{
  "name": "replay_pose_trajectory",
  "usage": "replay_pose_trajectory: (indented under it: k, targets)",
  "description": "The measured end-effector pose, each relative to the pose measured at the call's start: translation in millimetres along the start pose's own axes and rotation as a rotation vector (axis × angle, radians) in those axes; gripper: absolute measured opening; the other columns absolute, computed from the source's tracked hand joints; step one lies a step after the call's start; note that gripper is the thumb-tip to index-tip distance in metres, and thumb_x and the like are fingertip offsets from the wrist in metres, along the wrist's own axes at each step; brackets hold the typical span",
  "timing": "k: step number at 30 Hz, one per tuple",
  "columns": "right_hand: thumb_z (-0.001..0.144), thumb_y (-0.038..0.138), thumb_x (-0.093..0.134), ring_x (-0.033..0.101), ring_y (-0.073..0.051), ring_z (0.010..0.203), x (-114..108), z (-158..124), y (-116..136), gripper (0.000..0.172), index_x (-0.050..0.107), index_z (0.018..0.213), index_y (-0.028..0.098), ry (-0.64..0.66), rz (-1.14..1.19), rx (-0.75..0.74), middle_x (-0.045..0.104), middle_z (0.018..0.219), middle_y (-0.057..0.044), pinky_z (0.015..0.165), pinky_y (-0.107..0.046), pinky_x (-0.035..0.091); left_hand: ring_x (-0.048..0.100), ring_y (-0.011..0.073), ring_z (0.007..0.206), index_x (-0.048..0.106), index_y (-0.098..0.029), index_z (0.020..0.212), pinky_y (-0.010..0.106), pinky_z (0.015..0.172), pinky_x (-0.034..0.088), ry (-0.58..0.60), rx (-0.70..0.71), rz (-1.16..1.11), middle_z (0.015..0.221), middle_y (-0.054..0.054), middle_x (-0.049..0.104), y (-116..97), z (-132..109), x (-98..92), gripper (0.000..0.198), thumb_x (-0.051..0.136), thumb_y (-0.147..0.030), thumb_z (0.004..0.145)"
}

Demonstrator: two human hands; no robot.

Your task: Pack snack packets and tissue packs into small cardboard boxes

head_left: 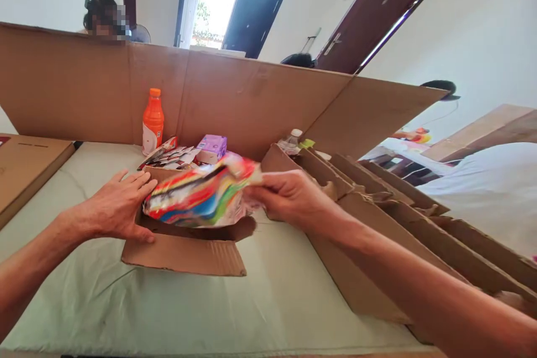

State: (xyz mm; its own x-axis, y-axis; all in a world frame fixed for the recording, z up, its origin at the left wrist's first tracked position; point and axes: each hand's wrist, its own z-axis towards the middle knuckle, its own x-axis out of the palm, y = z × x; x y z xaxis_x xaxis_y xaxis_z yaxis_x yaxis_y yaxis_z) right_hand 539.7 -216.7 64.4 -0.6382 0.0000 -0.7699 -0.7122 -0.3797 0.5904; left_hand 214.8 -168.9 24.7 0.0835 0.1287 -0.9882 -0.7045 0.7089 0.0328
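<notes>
My right hand (289, 197) pinches the right end of a crinkly multicoloured packet (201, 196), which hangs over a small open cardboard box (184, 251). My left hand (115, 207) lies with its fingers stretched out against the packet's left end and the box's left edge. Inside the box behind the packet I see several sachets (168, 156) and a small purple carton (212, 147). The packet is blurred by motion.
An orange bottle (152, 121) stands behind the box, against a tall cardboard screen (235, 100). Folded cardboard boxes (377, 207) lean in a row on the right. A flat cardboard sheet (25, 170) lies at the left. A person's head (103, 14) shows beyond the screen.
</notes>
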Motion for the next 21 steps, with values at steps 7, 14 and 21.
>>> replay_pose_trajectory:
  k: [7,14,21]
  targets:
    - [0.088,0.012,0.048,0.067,-0.022,0.076,22.8,27.3,39.9,0.028,0.074,0.079,0.017,0.387,-0.792,0.041,0.075,0.08,-0.012,0.059,-0.028,0.035,0.048,0.0421,0.138,0.04,-0.011,0.15,0.056,0.112,0.038,0.031,-0.058,-0.065,0.152,0.024,0.049,1.4,-8.2,5.3,0.101,0.072,-0.068,0.073]
    - [0.087,0.012,0.059,0.075,-0.03,0.091,62.7,49.7,35.5,0.023,0.078,0.097,0.009,0.649,-0.781,-0.015,0.078,0.097,-0.022,0.068,-0.031,0.05,0.031,0.0453,0.151,0.035,-0.013,0.155,0.064,0.118,0.032,-0.048,-0.135,-0.147,0.165,0.027,0.028,-7.9,-23.2,19.7,0.098,0.068,-0.066,0.08]
    - [0.099,0.022,0.046,0.066,-0.027,0.122,37.9,14.1,10.0,0.04,0.067,0.133,0.017,0.4,-0.512,-0.025,0.071,0.132,-0.012,0.099,-0.035,0.048,0.035,0.0384,0.151,0.023,-0.035,0.16,0.063,0.118,0.035,-0.377,-0.344,-0.616,0.168,0.01,0.03,-17.7,-83.6,57.1,0.08,0.05,-0.068,0.093]
